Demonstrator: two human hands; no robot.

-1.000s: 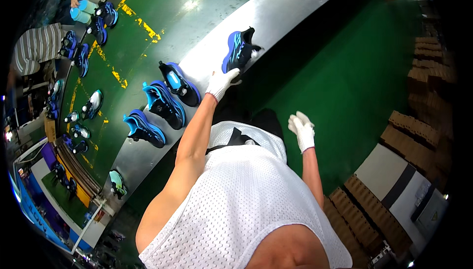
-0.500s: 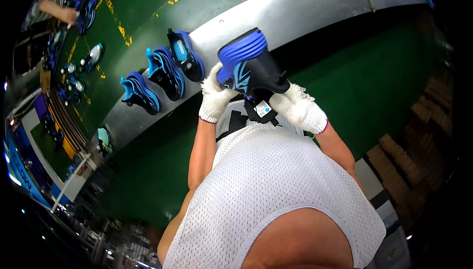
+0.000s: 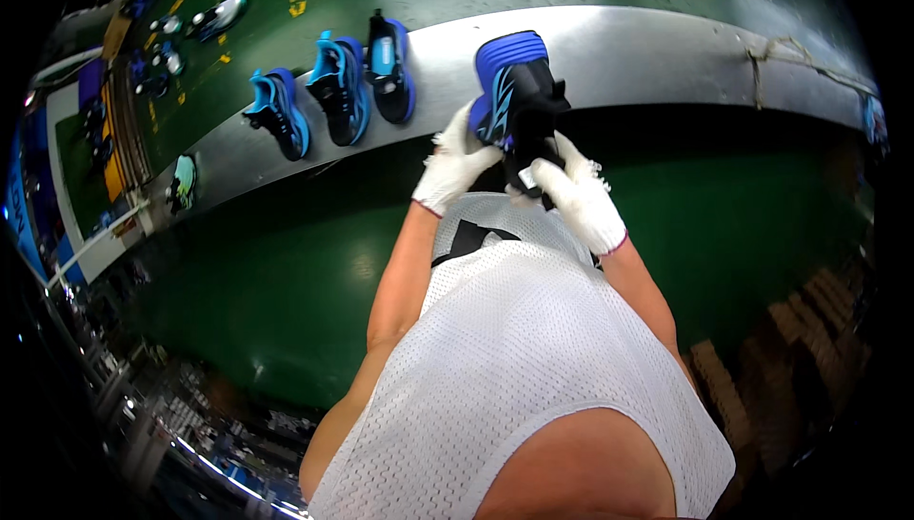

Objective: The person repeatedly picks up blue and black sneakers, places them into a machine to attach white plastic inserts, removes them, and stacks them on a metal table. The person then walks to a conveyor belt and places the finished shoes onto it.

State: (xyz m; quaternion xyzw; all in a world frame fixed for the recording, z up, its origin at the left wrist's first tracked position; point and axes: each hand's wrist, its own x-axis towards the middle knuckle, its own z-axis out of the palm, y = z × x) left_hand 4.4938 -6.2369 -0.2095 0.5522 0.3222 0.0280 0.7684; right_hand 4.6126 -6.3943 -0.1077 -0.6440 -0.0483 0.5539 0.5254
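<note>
Held up before my body is a black sneaker [image 3: 535,82] with a blue-purple wavy sole and light blue streaks, turned on its side with the sole facing left. My left hand [image 3: 455,166], in a white knit glove, grips it low on the sole side. My right hand [image 3: 579,194], gloved alike, has its fingers closed at the shoe's black lower part, where a small white label [image 3: 527,177] shows. The glove and dark fabric partly hide where those fingers meet the shoe.
A metal ledge [image 3: 657,53] runs across in front of me. Standing on its left are a bright-blue-collared sneaker [image 3: 288,120], another like it [image 3: 340,91] and a black-collared one [image 3: 390,72]. A mint-green shoe [image 3: 183,182] lies farther left. Beyond the ledge, a green surface carries more shoes.
The view has turned, so the ledge runs more level. The sneaker is tipped more upright, and my right fingers have shifted at the label, which is now mostly covered.
</note>
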